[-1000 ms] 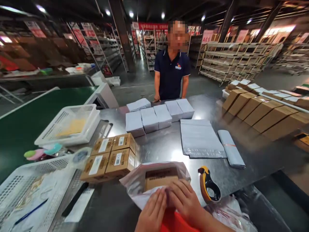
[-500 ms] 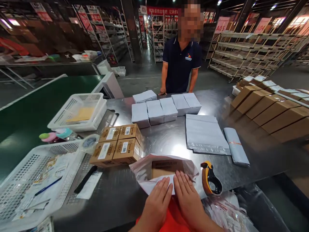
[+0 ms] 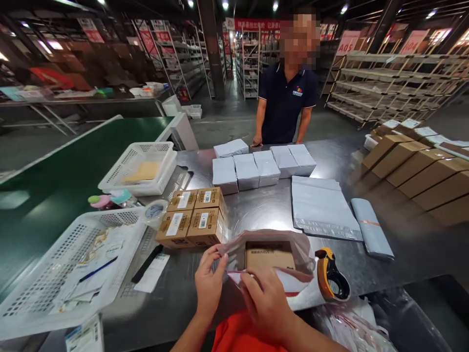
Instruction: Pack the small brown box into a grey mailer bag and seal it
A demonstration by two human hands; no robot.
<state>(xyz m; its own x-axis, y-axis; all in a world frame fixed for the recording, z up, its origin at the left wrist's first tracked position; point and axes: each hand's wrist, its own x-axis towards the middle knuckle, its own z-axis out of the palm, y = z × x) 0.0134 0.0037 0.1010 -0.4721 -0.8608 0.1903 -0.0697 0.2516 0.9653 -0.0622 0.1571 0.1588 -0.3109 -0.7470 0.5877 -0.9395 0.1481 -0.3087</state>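
In front of me lies a white mailing bag [image 3: 308, 293] with its mouth spread wide, showing a greyish-pink inside. A brown cardboard box [image 3: 269, 256] with dark print rests within it. At the bag's left corner, my left hand [image 3: 209, 281] pinches the edge between thumb and fingers. The near edge of the mouth is gripped by my right hand [image 3: 266, 296], its fingers curled over it. A yellow and black tape dispenser [image 3: 331, 276] stands against the bag's right side. Left of the bag are stacked small brown boxes [image 3: 192, 220] with white labels.
Several wrapped white packages [image 3: 245, 168] line the back of the metal table. Flat mailing bags [image 3: 324, 205] and a rolled bundle [image 3: 372, 227] lie right. White baskets [image 3: 139, 227] stand left, beside a green conveyor [image 3: 73, 171]. Brown cartons [image 3: 417, 156] fill the far right. A person [image 3: 287, 100] stands opposite.
My hands lay flat on the bag's near flap before. Now the left has moved to the left corner and the right grips the near edge; the mouth is wider. The view has shifted left.
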